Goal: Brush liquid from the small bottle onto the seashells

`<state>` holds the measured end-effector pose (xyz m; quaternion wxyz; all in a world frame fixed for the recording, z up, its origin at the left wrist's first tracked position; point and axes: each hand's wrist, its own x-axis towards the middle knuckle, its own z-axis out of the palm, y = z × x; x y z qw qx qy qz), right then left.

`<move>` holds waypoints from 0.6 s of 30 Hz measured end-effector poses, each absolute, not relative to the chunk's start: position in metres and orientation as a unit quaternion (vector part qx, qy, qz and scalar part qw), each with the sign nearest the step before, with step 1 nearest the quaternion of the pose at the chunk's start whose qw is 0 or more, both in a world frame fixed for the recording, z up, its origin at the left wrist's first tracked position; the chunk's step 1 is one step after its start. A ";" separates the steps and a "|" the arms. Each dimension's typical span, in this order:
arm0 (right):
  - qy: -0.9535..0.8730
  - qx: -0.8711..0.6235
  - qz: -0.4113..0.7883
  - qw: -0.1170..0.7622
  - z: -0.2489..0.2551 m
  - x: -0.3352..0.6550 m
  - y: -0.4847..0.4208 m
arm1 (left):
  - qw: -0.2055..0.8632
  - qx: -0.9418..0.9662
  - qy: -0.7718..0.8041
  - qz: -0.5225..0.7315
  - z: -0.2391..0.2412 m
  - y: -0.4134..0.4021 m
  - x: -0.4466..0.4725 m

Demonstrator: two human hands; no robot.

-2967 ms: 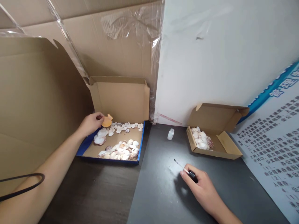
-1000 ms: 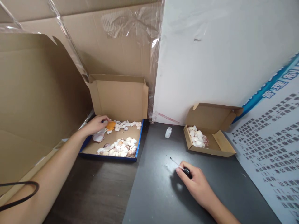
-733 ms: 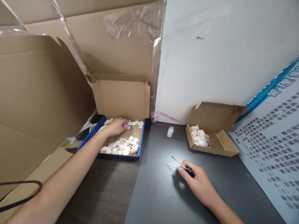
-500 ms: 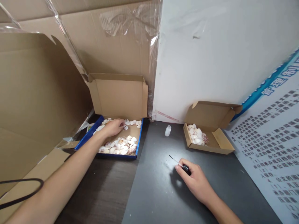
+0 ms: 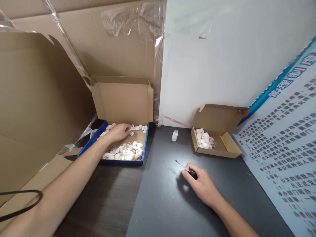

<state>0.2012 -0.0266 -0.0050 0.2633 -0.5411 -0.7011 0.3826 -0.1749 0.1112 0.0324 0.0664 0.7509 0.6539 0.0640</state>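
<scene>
My left hand (image 5: 119,132) reaches into the blue-rimmed cardboard box (image 5: 145,144). Its fingers are bent together over the small white shells (image 5: 137,127) in the back row, and what they pinch is hidden. More shells (image 5: 128,153) lie in a heap at the front of that box. My right hand (image 5: 200,183) rests on the dark table and is closed on a thin brush with a black cap (image 5: 191,171). The bristle end of the brush points up and to the left. A small clear bottle (image 5: 174,135) stands uncapped beyond it.
A small open brown box (image 5: 232,150) with pale shells (image 5: 203,140) sits at the right by the white wall. A printed poster (image 5: 283,138) leans at the far right. Large cardboard sheets (image 5: 37,98) stand at the left and back. A black cable (image 5: 22,204) crosses my left forearm.
My left hand carried an orange shell down into the blue box, then slid right along the back row of shells. The orange shell is out of sight. My right hand has kept its place with the brush.
</scene>
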 end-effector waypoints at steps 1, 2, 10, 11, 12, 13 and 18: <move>-0.701 -0.542 0.381 0.264 -0.005 0.201 -0.027 | 0.065 0.749 0.656 0.064 0.032 0.110 -0.173; -0.701 -0.542 0.380 0.264 -0.005 0.201 -0.027 | 0.062 0.747 0.659 0.066 0.032 0.108 -0.171; -0.699 -0.545 0.383 0.260 -0.004 0.201 -0.027 | 0.067 0.777 0.624 0.048 0.033 0.096 -0.150; -0.700 -0.544 0.382 0.261 -0.004 0.201 -0.027 | 0.065 0.779 0.623 0.042 0.032 0.097 -0.149; -0.701 -0.543 0.381 0.263 -0.004 0.201 -0.027 | 0.060 0.778 0.625 0.037 0.032 0.097 -0.149; -0.701 -0.542 0.380 0.264 -0.003 0.201 -0.028 | 0.055 0.775 0.629 0.033 0.031 0.098 -0.149; -0.703 -0.540 0.375 0.271 -0.002 0.201 -0.028 | 0.038 0.750 0.660 0.020 0.032 0.101 -0.152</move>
